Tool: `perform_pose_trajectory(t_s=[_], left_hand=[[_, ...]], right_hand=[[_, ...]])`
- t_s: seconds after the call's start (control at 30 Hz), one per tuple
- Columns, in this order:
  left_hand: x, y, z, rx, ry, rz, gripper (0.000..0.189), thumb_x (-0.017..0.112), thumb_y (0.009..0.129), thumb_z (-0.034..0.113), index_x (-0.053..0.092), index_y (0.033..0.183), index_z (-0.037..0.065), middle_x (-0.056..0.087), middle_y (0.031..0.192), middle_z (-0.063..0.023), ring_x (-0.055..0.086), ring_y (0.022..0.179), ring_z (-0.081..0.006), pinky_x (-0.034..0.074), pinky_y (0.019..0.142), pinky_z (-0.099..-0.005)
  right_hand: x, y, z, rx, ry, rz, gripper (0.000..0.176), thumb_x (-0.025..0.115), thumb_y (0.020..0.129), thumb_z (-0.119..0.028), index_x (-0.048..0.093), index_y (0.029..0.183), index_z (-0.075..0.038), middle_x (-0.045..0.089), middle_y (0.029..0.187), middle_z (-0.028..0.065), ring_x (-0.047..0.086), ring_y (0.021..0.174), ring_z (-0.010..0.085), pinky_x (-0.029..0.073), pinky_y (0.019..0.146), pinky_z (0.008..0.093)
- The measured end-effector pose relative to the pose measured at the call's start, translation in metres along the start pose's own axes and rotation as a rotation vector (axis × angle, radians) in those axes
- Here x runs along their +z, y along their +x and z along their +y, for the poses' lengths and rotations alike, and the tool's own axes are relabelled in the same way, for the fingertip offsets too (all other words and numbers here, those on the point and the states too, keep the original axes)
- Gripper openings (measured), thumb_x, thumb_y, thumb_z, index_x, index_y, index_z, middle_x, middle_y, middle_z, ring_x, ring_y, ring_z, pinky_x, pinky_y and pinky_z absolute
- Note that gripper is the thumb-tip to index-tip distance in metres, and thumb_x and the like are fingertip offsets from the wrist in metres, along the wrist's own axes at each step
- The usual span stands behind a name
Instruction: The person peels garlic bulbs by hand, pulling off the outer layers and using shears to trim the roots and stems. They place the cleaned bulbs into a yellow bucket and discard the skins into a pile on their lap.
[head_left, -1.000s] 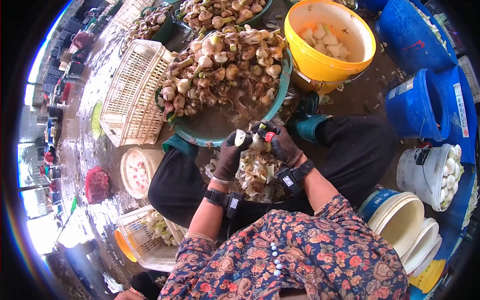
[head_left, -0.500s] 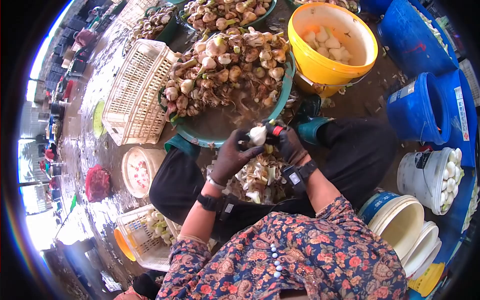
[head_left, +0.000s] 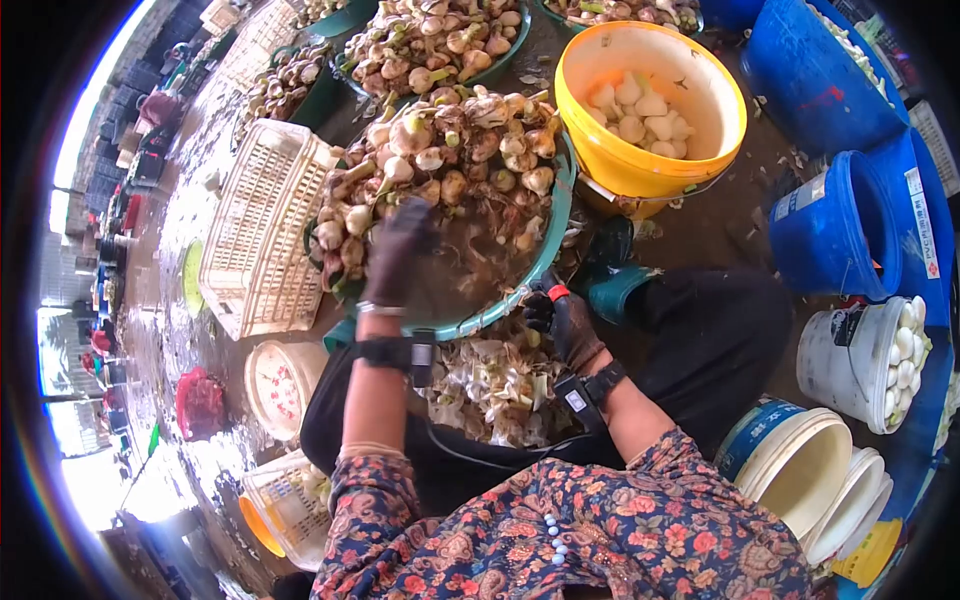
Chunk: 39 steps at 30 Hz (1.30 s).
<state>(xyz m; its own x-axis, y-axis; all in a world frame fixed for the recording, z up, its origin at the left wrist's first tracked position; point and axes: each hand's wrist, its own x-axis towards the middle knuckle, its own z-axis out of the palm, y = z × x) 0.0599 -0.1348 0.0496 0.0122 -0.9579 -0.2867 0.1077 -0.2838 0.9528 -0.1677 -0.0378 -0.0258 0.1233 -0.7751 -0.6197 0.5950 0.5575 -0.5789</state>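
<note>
Dark-gloved and blurred by motion, my left hand (head_left: 400,240) is over the left side of a green basin (head_left: 562,215) heaped with unpeeled garlic bulbs (head_left: 450,150). Its fingers are smeared. My right hand (head_left: 560,318) is at the basin's near rim, its gloved fingers curled around something I cannot make out, with a red band on one finger. Below both hands, garlic skins (head_left: 495,380) lie piled between my legs. Peeled white bulbs (head_left: 640,110) rest inside a yellow bucket (head_left: 625,170) beyond the basin to the right.
White plastic crates (head_left: 262,230) stand left of the basin, with a pale bucket (head_left: 284,380) below them. At the right are a blue bucket (head_left: 835,225), a white bucket of peeled garlic (head_left: 845,360) and tilted cream buckets (head_left: 800,470). More garlic basins are at the top.
My left hand has moved from beside the right hand up and left to the garlic heap. The white bulb between my hands no longer shows. My right hand is slightly lower, and the view has shifted.
</note>
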Motion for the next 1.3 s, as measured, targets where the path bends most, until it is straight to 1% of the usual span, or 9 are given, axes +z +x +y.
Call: perform_pose_trajectory(t_s=[0.23, 0.3, 0.47, 0.53, 0.87, 1.07, 1.2, 1.23, 1.3], left_hand=[[0.09, 0.101, -0.216, 0.086, 0.887, -0.066, 0.045, 0.065, 0.078, 0.028, 0.056, 0.115, 0.004, 0.063, 0.101, -0.0064, 0.059, 0.08, -0.0167, 0.049, 0.071, -0.0289], [0.08, 0.105, -0.224, -0.014, 0.493, -0.139, 0.045, 0.066, 0.077, 0.027, 0.056, 0.114, 0.003, 0.062, 0.103, -0.007, 0.058, 0.084, -0.0173, 0.048, 0.073, -0.0294], [0.058, 0.025, -0.129, -0.236, 0.097, -0.322, 0.045, 0.068, 0.076, 0.02, 0.053, 0.114, 0.0, 0.059, 0.103, -0.0053, 0.056, 0.085, -0.0146, 0.047, 0.074, -0.0274], [0.052, -0.008, -0.104, -0.269, 0.166, -0.37, 0.047, 0.069, 0.076, 0.021, 0.052, 0.114, 0.0, 0.058, 0.098, -0.0049, 0.056, 0.082, -0.0108, 0.048, 0.069, -0.0252], [0.061, -0.086, -0.058, 0.181, 0.983, -0.263, 0.056, 0.077, 0.071, 0.028, 0.056, 0.113, -0.002, 0.065, 0.086, -0.0074, 0.061, 0.079, -0.0129, 0.05, 0.07, -0.0309], [0.046, -0.102, -0.055, -0.185, 0.079, -0.37, 0.045, 0.066, 0.081, 0.019, 0.053, 0.117, -0.003, 0.062, 0.1, -0.0044, 0.058, 0.085, -0.0098, 0.049, 0.073, -0.0236], [0.057, -0.108, -0.095, 0.063, 0.037, -0.244, 0.058, 0.074, 0.074, 0.012, 0.046, 0.123, -0.002, 0.054, 0.119, -0.0087, 0.053, 0.108, -0.0173, 0.041, 0.094, -0.03], [0.055, -0.108, -0.1, 0.137, 0.192, -0.215, 0.057, 0.074, 0.074, 0.012, 0.048, 0.122, -0.002, 0.055, 0.118, -0.0104, 0.055, 0.105, -0.018, 0.043, 0.093, -0.0297], [0.051, -0.107, -0.099, 0.208, 0.347, -0.18, 0.056, 0.075, 0.073, 0.012, 0.049, 0.121, -0.002, 0.057, 0.116, -0.0121, 0.056, 0.103, -0.0187, 0.044, 0.091, -0.0295]], right_hand=[[-0.014, 0.018, -0.006, 0.022, -0.015, 0.087, 0.034, 0.06, 0.085, -0.042, 0.06, 0.093, -0.008, 0.063, 0.079, 0.0024, 0.061, 0.063, 0.0122, 0.049, 0.054, 0.0242], [-0.013, 0.018, -0.008, 0.0, -0.088, 0.126, 0.034, 0.061, 0.084, -0.044, 0.061, 0.09, -0.01, 0.062, 0.077, 0.0009, 0.059, 0.062, 0.0105, 0.048, 0.053, 0.0223], [-0.017, 0.032, 0.006, -0.126, -0.204, 0.214, 0.033, 0.063, 0.084, -0.04, 0.063, 0.087, -0.007, 0.06, 0.074, -0.0003, 0.055, 0.061, 0.0074, 0.045, 0.054, 0.0243], [-0.011, 0.038, 0.013, -0.65, -0.491, 0.139, 0.033, 0.065, 0.083, -0.035, 0.064, 0.084, -0.003, 0.061, 0.071, 0.0004, 0.051, 0.062, 0.0068, 0.043, 0.055, 0.0277], [-0.004, 0.001, 0.002, -0.347, -0.68, -0.053, 0.022, 0.06, 0.087, -0.023, 0.068, 0.086, -0.002, 0.064, 0.072, 0.002, 0.053, 0.069, 0.0059, 0.045, 0.061, 0.0286], [-0.003, -0.008, 0.003, -0.312, -0.331, -0.301, 0.028, 0.055, 0.091, -0.027, 0.059, 0.106, -0.004, 0.063, 0.085, 0.0035, 0.059, 0.072, 0.0126, 0.05, 0.061, 0.028], [0.014, -0.037, -0.024, 0.434, -0.1, -0.296, 0.038, 0.046, 0.092, -0.045, 0.056, 0.113, -0.014, 0.063, 0.083, 0.0029, 0.06, 0.067, 0.0122, 0.05, 0.055, 0.0274], [0.01, -0.035, -0.004, -0.341, -0.464, -0.399, 0.043, 0.042, 0.091, -0.052, 0.056, 0.108, -0.015, 0.062, 0.078, 0.0029, 0.059, 0.061, 0.0122, 0.048, 0.049, 0.0273], [-0.001, -0.024, -0.002, -0.072, -0.453, -0.34, 0.043, 0.042, 0.091, -0.052, 0.056, 0.106, -0.014, 0.061, 0.079, 0.004, 0.059, 0.064, 0.0128, 0.047, 0.049, 0.0281]])
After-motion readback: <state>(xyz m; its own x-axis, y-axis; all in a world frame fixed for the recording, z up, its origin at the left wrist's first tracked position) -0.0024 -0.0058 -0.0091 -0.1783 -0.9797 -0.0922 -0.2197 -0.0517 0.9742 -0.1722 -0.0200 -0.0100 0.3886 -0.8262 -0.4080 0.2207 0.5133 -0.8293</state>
